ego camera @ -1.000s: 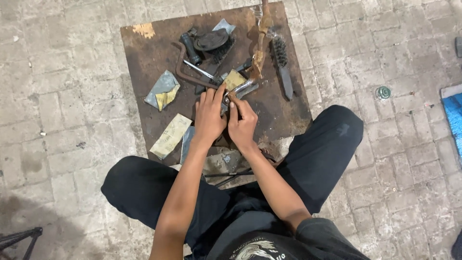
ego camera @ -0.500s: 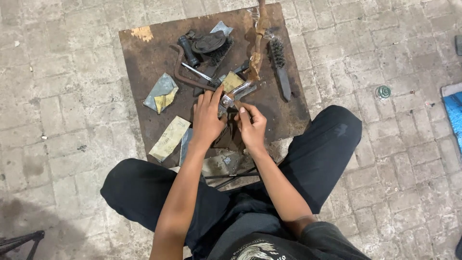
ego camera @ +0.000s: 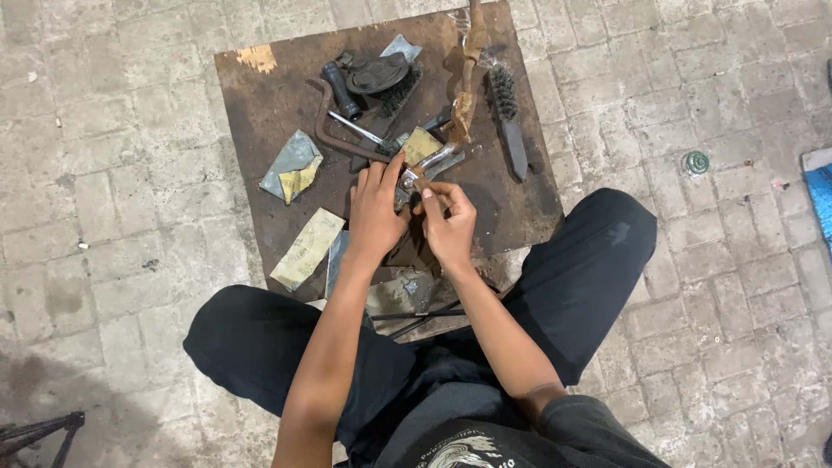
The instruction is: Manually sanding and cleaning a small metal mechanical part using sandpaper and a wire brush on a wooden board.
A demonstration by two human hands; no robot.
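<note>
On the paved floor (ego camera: 130,173), a dark, rusty square board (ego camera: 269,95) is being used as a low worktop, laid just ahead of the crossed legs so that everything on it is being kept within arm's reach. Near its front edge a small shiny metal part (ego camera: 431,163) is being held down by the left hand (ego camera: 374,212), whose fingers are spread over one end of it; the grip is pressing and pinching rather than wrapping round, seemingly to stop the piece from sliding. The right hand (ego camera: 451,227) is being kept just beside it, its fingertips clenched on a small brownish scrap (ego camera: 423,184) that is touching the metal part; what the scrap is cannot be told at this size.

Loose things are being left around the hands. A bent rusty rod (ego camera: 334,139) is lying behind the left hand, with a black handle (ego camera: 340,88) and a dark rounded cap (ego camera: 378,74) further back. A wire brush (ego camera: 507,117) is resting to the right, well apart from the hands. Two folded sheets of worn abrasive paper (ego camera: 293,165) (ego camera: 308,247) are lying to the left, the nearer one overhanging the board's edge. A small green round object (ego camera: 695,162) is sitting on the floor to the right.
</note>
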